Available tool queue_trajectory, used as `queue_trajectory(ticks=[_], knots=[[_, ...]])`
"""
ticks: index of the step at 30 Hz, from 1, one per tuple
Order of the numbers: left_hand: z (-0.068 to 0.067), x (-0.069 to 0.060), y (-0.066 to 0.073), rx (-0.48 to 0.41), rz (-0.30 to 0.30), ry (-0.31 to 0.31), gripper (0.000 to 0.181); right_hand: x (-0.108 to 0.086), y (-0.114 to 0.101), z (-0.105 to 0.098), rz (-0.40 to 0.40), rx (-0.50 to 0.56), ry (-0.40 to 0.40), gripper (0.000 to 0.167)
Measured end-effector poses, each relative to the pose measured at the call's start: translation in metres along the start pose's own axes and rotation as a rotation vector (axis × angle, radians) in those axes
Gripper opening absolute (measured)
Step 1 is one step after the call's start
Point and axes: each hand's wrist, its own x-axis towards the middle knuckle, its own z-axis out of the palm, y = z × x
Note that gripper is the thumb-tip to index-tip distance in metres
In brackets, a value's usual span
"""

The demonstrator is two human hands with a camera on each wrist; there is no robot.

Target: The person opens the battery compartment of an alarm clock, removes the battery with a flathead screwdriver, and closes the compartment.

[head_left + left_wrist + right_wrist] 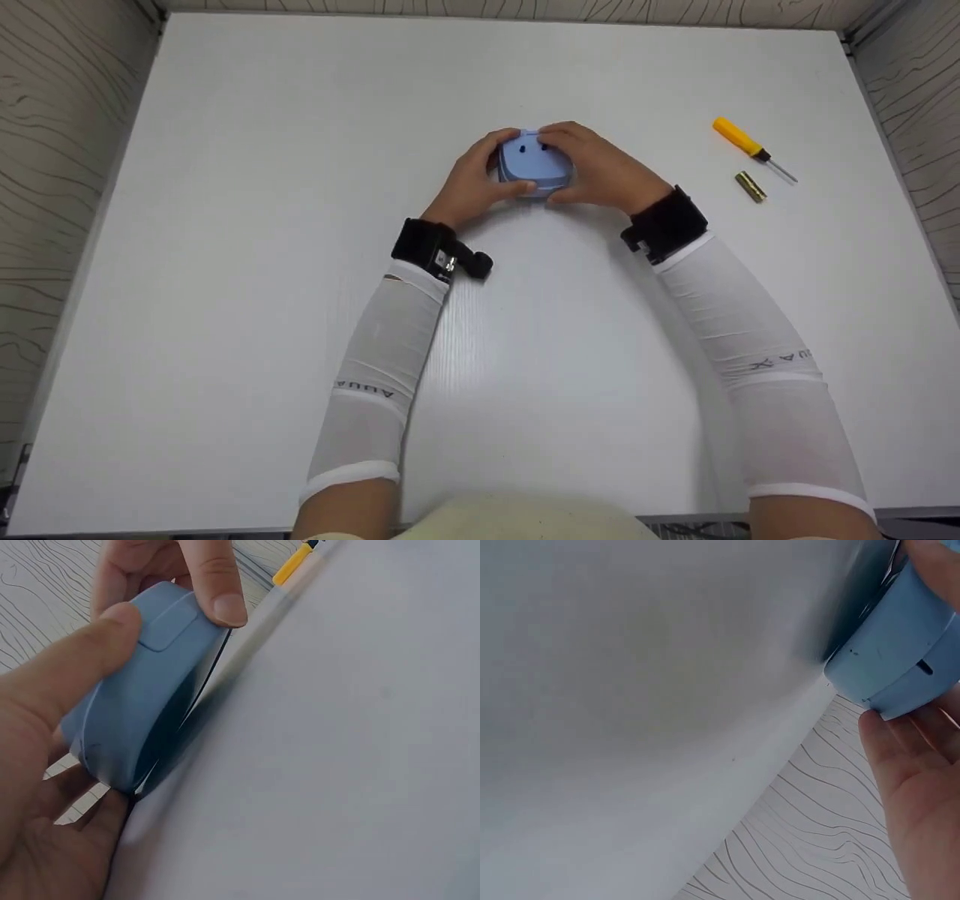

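Between both hands sits a light blue rounded case (534, 161) with two small black spots on its top. The left hand (474, 178) grips its left side, thumb across the near edge and fingers round the far side. On the right, the right hand (604, 172) holds the case with fingertips on the top and thumb low at the near edge. In the left wrist view, a raised tab shows on the side of the case (142, 690), which is tilted in that image. The right wrist view shows a small dark slot in the wall of the case (896, 652).
A screwdriver (739, 139) with a yellow handle lies on the white table (225, 225), to the right of the hands. Near its tip lies a gold-coloured cylinder (751, 187) that looks like a battery. Wood-grain panels (60, 187) border the table.
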Motion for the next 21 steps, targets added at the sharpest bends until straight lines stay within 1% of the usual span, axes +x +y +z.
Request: queue_trajectory(ticks=[3, 6, 10, 13, 15, 17, 19, 21], knots=[[0.0003, -0.0005, 0.0006, -0.018, -0.014, 0.014, 0.077, -0.0006, 0.0005, 0.0003, -0.012, -0.014, 0.0, 0.089], [0.0, -0.0013, 0.0011, -0.04, -0.021, 0.027, 0.071, -0.0012, -0.0004, 0.0002, -0.036, -0.004, 0.023, 0.08], [-0.0003, -0.0016, -0.0001, -0.072, -0.009, 0.046, 0.06, -0.0015, -0.0013, 0.0017, -0.07, 0.032, 0.093, 0.061], [-0.0011, -0.0019, -0.0012, -0.093, 0.013, 0.065, 0.05, -0.0009, -0.0013, 0.0035, -0.087, 0.066, 0.155, 0.054], [-0.0018, -0.0021, -0.0015, -0.105, 0.031, 0.071, 0.044, -0.0003, -0.0006, 0.0046, -0.088, 0.114, 0.195, 0.052], [-0.0027, -0.0017, -0.0016, -0.118, 0.046, 0.07, 0.04, 0.0, -0.0004, 0.0049, -0.063, 0.179, 0.224, 0.051], [-0.0034, -0.0009, -0.0014, -0.123, 0.06, 0.066, 0.037, 0.0005, 0.0001, 0.0051, -0.018, 0.255, 0.244, 0.049], [-0.0043, -0.0001, -0.001, -0.121, 0.053, 0.065, 0.035, 0.0009, 0.0001, 0.0049, 0.039, 0.33, 0.251, 0.049]])
